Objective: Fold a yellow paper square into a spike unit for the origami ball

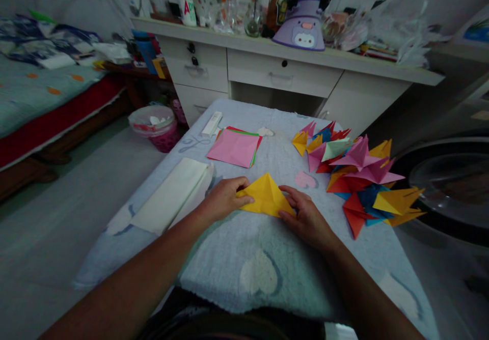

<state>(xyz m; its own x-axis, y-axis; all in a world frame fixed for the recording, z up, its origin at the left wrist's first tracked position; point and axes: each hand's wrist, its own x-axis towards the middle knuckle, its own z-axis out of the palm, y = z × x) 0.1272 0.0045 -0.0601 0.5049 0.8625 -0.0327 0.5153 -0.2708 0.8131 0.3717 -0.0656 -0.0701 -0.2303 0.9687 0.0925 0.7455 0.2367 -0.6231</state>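
A yellow sheet of origami paper [265, 196], folded into a triangle with its peak pointing away from me, is held just over the cloth-covered table. My left hand [225, 197] pinches its left corner between thumb and fingers. At the opposite corner, my right hand [303, 215] grips the paper the same way. Beyond my left hand lies a stack of square coloured paper [234, 147], pink on top with red and green edges showing. To the right sits a heap of folded paper cranes [359, 172] in pink, yellow, red, blue and pale green.
A white folded paper packet [171, 192] lies left of my left hand. A small white box [212, 124] is at the table's far left. Behind stands a white desk [282, 67] crowded with jars and glasses. A pink bin [164, 135] is on the floor, a washing machine [454, 177] at right.
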